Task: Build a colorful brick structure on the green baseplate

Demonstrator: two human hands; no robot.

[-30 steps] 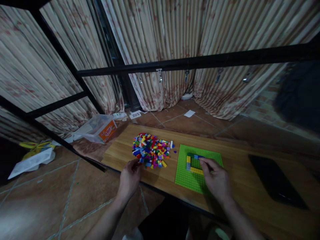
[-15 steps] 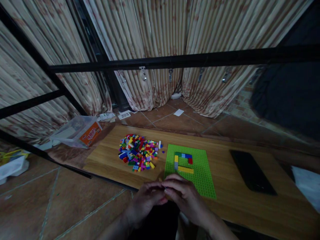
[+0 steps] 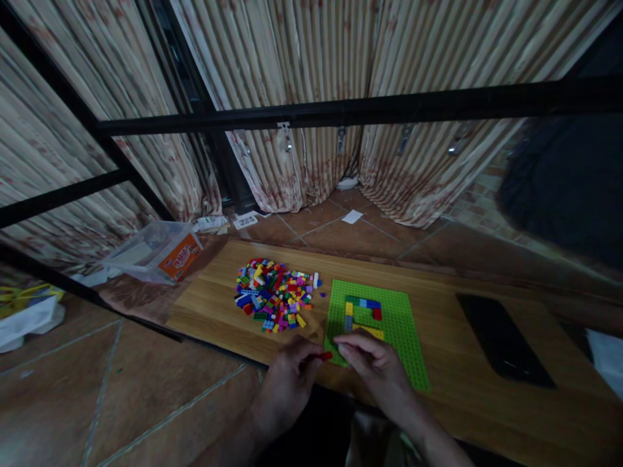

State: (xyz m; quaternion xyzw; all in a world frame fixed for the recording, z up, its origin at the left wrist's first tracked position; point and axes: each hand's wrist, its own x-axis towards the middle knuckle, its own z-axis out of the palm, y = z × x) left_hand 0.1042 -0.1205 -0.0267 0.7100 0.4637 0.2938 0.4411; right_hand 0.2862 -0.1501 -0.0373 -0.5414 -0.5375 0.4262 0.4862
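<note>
A small red toy brick sticks out from between the thumb and fingers of my left hand, at the table's near edge. My right hand is over the near part of the green baseplate, its thumb and fingertips pinched together; whatever is between them is too small to make out. On the plate, a row of green, blue and red bricks, a yellow and grey column and a yellow brick form an open outline. My right hand partly covers the yellow brick.
A pile of mixed bricks lies left of the plate on the wooden table. A black phone-like slab lies to the right. Beyond the table's left end stands a clear plastic box. A black rail crosses before curtains.
My hands have moved apart from where they met. The red brick now shows in my left hand, and my right hand has shifted slightly right over the plate. The view has shifted a little.
</note>
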